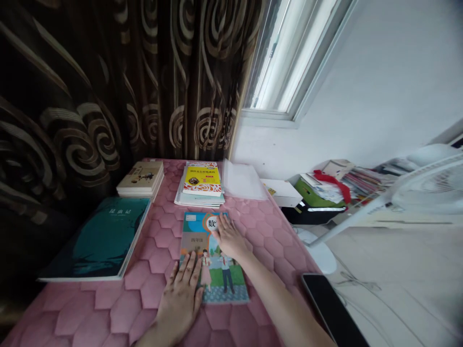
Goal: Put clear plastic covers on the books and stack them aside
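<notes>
A colourful textbook [202, 241] with two drawn children on its cover lies flat on the pink quilted table cover [159, 262]. My left hand [181, 296] rests palm-down on the book's lower left part, fingers stretched out. My right hand [228, 237] lies flat on the book's upper right part, fingers spread toward the top edge. Neither hand grips anything.
A large teal book [103, 238] lies to the left. A beige book stack [142, 178] and a stack topped by a yellow book [201, 183] sit at the back. A dark phone [331, 308] lies at the right edge. A dark patterned curtain [108, 82], cluttered shelf and white fan [427, 188] surround the table.
</notes>
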The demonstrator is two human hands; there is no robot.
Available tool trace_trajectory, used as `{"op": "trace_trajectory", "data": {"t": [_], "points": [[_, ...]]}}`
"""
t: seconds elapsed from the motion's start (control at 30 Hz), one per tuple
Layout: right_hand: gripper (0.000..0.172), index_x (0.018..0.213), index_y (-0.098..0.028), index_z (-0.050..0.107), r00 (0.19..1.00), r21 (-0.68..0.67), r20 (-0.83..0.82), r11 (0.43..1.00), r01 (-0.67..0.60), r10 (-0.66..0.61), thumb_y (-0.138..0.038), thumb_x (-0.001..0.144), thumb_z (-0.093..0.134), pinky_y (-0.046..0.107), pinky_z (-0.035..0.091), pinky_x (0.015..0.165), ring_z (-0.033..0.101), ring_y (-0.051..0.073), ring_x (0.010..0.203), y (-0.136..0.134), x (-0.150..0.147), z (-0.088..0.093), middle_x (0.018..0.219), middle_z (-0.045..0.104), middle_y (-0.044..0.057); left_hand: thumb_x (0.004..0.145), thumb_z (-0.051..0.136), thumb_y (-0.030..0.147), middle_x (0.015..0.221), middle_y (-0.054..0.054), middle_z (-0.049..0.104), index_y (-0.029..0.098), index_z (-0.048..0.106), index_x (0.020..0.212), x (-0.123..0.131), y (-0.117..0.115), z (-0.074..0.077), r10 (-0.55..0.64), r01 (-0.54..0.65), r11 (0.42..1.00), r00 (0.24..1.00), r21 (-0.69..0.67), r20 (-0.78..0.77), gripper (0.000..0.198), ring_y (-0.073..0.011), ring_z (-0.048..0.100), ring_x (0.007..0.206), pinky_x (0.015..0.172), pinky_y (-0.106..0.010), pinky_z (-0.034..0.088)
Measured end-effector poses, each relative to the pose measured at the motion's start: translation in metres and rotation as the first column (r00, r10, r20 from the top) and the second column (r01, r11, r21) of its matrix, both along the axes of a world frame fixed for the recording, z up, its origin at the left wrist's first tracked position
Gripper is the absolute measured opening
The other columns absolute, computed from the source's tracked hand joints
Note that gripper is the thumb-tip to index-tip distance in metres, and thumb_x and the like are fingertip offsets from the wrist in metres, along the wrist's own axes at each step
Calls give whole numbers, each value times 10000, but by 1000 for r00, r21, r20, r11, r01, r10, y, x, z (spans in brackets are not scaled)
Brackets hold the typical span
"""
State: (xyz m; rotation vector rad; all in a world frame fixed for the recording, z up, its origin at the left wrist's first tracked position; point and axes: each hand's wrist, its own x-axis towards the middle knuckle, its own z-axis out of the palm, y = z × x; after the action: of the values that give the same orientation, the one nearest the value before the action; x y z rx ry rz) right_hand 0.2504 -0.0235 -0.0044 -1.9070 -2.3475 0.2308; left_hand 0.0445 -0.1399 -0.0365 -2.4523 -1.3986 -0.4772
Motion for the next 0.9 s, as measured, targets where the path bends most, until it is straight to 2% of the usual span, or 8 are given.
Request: {"op": "trace_trajectory", "data": {"t": [0.07, 0.13, 0.27, 0.4, 0.53, 0.67, 0.77, 0.9], "points": [[622, 1491, -9, 267, 998, 0, 18, 998, 64, -64, -396, 1006, 234, 448, 152, 1188, 153, 261, 1473, 2, 13, 1, 1581, 189, 176, 924, 394, 292, 1550, -12, 354, 269, 218, 1530, -1, -1, -1, 3, -3, 999, 1000, -48, -2, 631, -202, 347, 1409, 1116, -392, 334], [568, 1453, -23, 371, 994, 59, 5, 992, 111, -111, -343, 991, 296, 456, 197, 1171, 215, 281, 1455, -10, 19, 1, 1563, 271, 183, 911, 391, 266, 1550, -17, 351, 276, 262, 1518, 1, 0, 0, 19, -20, 995, 1000, -98, -8, 621, -223, 341, 1414, 1133, -443, 313], [386, 1230, -110, 615, 962, 185, -113, 946, 266, -248, -222, 924, 408, 407, 405, 1020, 525, 285, 1200, -53, 18, -4, 1306, 565, 183, 869, 397, 231, 1531, -86, 377, 187, 410, 1460, 21, 12, 12, 34, -37, 965, 999, -258, -15, 593, -266, 345, 1412, 1147, -510, 287], [293, 1104, -106, 646, 909, 104, -251, 925, 366, -332, -228, 884, 498, 335, 478, 904, 607, 265, 1044, -75, 19, -7, 1124, 641, 174, 894, 402, 320, 1568, -100, 283, 173, 427, 1448, 56, 30, 31, -33, 37, 908, 999, -417, 16, 574, -278, 282, 1441, 1163, -525, 253], [234, 983, -130, 678, 880, -46, -332, 938, 344, -339, -247, 900, 494, 289, 492, 829, 661, 235, 954, -67, 27, 2, 1021, 709, 135, 914, 386, 363, 1574, -124, 253, 162, 365, 1480, 80, 37, 33, -48, 60, 889, 998, -454, 39, 601, -304, 207, 1462, 1164, -576, 198], [261, 881, -150, 692, 852, -176, -349, 921, 349, -389, -292, 929, 478, 243, 479, 731, 698, 208, 873, -51, 35, 12, 899, 747, 95, 919, 375, 357, 1581, -134, 213, 141, 331, 1492, 84, 35, 25, -46, 66, 897, 997, -438, 57, 614, -310, 172, 1468, 1167, -585, 176], [276, 853, -141, 698, 845, -188, -316, 901, 390, -432, -317, 928, 500, 233, 462, 699, 703, 205, 859, -44, 38, 16, 883, 752, 101, 920, 366, 353, 1583, -141, 193, 131, 321, 1494, 82, 34, 23, -50, 72, 897, 997, -435, 62, 618, -308, 160, 1470, 1168, -586, 172], [216, 905, -148, 708, 848, -145, -336, 912, 384, -410, -264, 906, 526, 214, 455, 728, 700, 186, 908, -45, 36, 19, 937, 757, 85, 913, 378, 337, 1582, -137, 205, 140, 316, 1497, 81, 35, 21, -47, 66, 905, 997, -420, 55, 620, -302, 160, 1472, 1171, -580, 167]]}}
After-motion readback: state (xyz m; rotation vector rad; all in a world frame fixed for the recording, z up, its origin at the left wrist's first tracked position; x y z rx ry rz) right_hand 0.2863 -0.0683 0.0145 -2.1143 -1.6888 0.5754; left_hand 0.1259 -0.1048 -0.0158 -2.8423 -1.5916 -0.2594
